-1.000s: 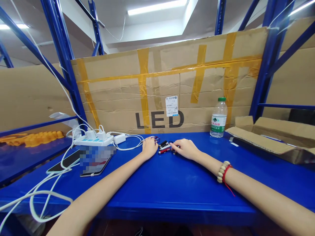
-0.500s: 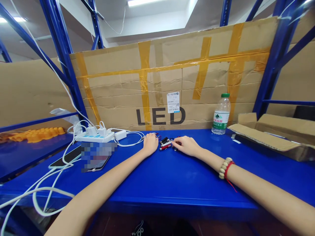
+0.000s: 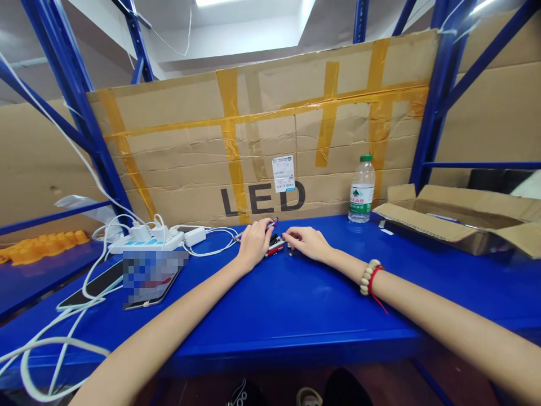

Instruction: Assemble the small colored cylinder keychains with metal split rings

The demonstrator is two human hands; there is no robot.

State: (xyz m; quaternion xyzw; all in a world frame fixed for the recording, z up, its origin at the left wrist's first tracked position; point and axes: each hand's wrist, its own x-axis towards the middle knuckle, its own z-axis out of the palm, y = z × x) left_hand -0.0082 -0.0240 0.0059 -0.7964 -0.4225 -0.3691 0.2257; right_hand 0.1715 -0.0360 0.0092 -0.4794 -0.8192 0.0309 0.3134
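Note:
Both my arms reach out over a blue table [image 3: 296, 304]. My left hand [image 3: 253, 245] is curled, and a thin purple pen-like stick [image 3: 273, 223] pokes out above its fingers. My right hand [image 3: 305, 241] lies just to the right, its fingertips pinched on a small dark item that I cannot make out. Between the hands lies a small pile of little red, black and silver cylinders [image 3: 275, 247], like tiny flashlights. A bead bracelet and a red string circle my right wrist [image 3: 368, 277].
A taped cardboard sheet marked LED [image 3: 262, 141] stands along the back. A water bottle [image 3: 361, 190] and an open cardboard box [image 3: 460, 217] are at the right. A white power strip [image 3: 146, 241] with chargers, loose white cables and two phones [image 3: 150, 282] are at the left.
The view has shifted, so everything sits further left. My left hand has lifted slightly and now shows the purple stick above its fingers. My right hand stays at the pile.

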